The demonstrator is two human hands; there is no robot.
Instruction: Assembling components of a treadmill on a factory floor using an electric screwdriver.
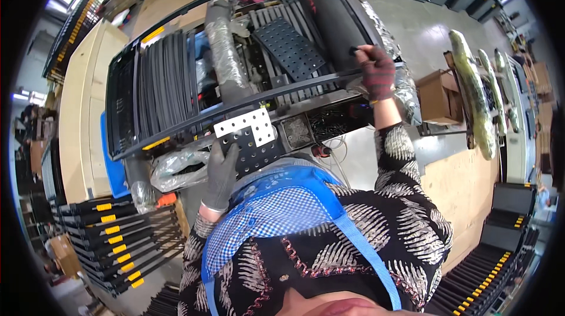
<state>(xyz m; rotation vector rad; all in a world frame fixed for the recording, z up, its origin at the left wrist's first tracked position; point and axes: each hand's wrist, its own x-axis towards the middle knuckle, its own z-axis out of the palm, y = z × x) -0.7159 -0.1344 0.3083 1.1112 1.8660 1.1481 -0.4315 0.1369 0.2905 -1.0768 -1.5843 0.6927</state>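
Note:
My left hand (222, 176), in a grey glove, grips the left edge of a black perforated plate (248, 160) in front of my apron. A white L-shaped perforated plate (259, 123) lies over the upper part of it. My right hand (377, 73), in a dark red and black striped glove, is raised at the right end of a long black frame (276, 87). Between its thumb and fingers is a small black piece (354, 50), too small to name. Another dark perforated panel (288, 48) rests at a slant on grey slats beyond the frame's near rail.
Near me are a tray of small metal parts (296, 132) and a bin of dark screws (335, 122). Plastic-wrapped rolls (225, 51) lie inside the frame. A cardboard box (439, 97) stands right; stacked black frames (120, 245) sit lower left.

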